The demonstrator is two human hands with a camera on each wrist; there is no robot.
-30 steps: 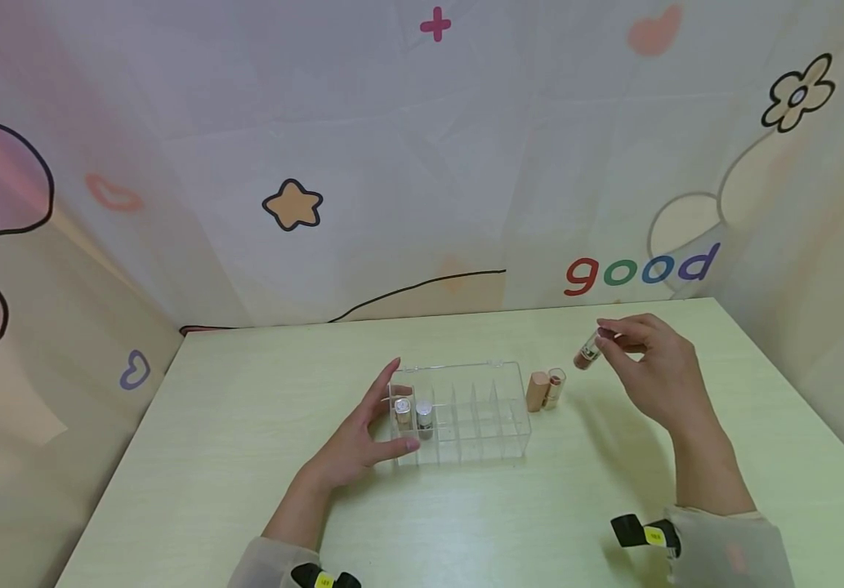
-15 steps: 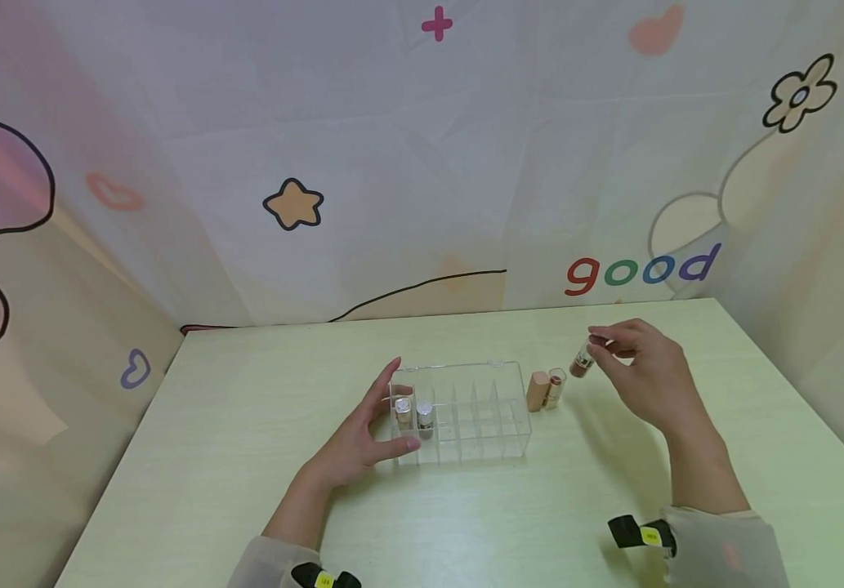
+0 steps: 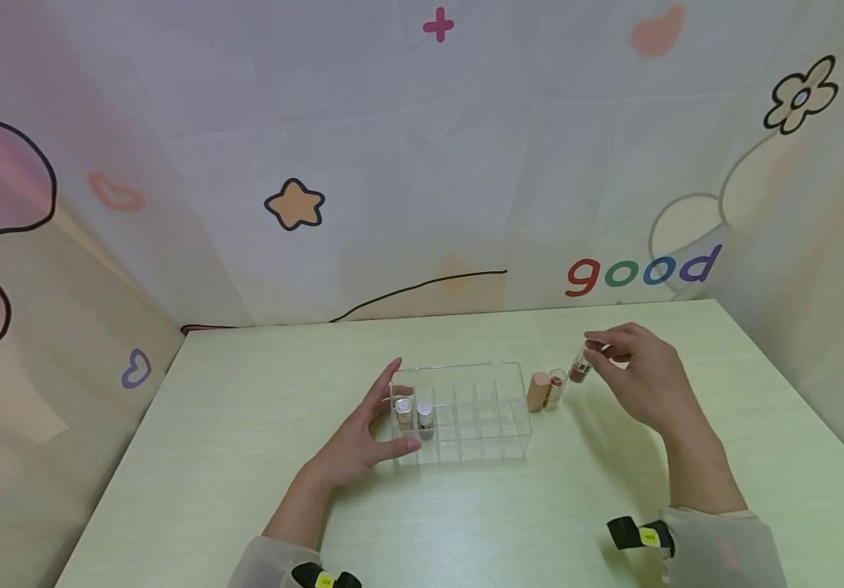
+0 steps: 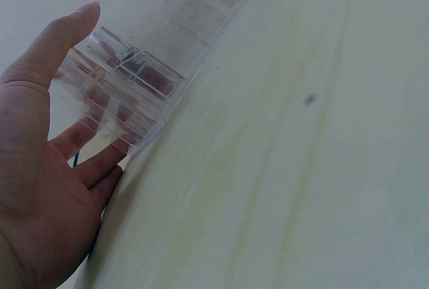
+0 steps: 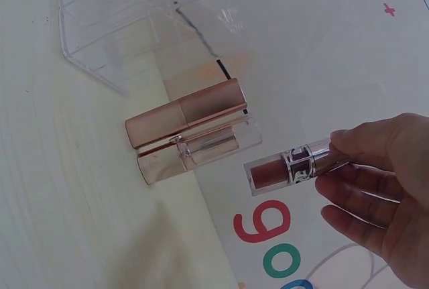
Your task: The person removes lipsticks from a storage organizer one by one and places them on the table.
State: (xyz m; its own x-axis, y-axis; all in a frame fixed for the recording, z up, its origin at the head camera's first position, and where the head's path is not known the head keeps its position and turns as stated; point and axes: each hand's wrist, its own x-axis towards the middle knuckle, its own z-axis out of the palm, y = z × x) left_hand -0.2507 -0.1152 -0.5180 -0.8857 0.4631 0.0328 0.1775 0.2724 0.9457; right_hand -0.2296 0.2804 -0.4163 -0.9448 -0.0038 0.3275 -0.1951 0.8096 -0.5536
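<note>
My left hand (image 3: 355, 441) holds the left end of a clear plastic lipstick organizer (image 3: 480, 425), thumb along the front and fingers at the side and back. Two silver-topped lipsticks (image 3: 425, 418) stand in its leftmost compartments. In the right wrist view, my right hand (image 5: 385, 188) pinches one end of a clear-cased lipstick (image 5: 288, 169) with a silver band and a brownish part at its other end. It is tilted, beside two upright tubes: a rose-gold lipstick (image 5: 188, 111) and a lipstick with a clear cap (image 5: 201, 149). Whether the held lipstick touches the table cannot be told.
Everything stands on a pale wooden table (image 3: 245, 490). A printed cloth backdrop (image 3: 422, 163) rises behind it and along both sides. The rose-gold lipstick stands close to the organizer's right end. Several compartments right of the two lipsticks hold nothing.
My right hand has moved a little left and downward with the lipstick, closer to the two standing tubes. The left hand and the organizer have stayed in place.
</note>
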